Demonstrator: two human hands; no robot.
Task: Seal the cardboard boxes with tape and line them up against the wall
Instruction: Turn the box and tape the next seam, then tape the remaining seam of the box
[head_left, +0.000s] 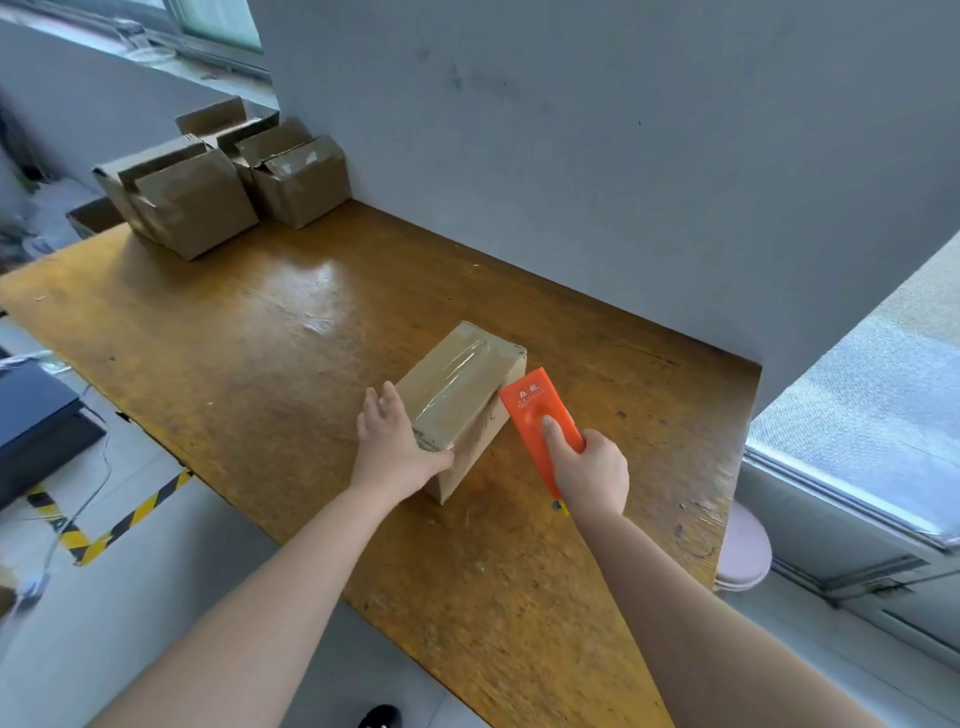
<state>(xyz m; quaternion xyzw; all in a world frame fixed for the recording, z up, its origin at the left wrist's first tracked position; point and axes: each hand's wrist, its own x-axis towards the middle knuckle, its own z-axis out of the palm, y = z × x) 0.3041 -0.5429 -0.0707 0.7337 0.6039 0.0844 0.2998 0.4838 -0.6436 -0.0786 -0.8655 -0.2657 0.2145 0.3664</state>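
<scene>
While a cluster of open-flapped boxes (208, 192) crowds the far left corner of the table (260, 338) against the wall (571, 156), bare wood runs from them to the taped box (457, 384), which sits mid-table, skewed to the wall. Off the table's right edge stands a pink stool (743, 551). The left hand (389, 441) lies with straight fingers against the box's near left side, thumb across its near end. The right hand (592, 473) is wrapped round an orange tape dispenser (545, 421), thumb on top, its front end right at the box's right side.
</scene>
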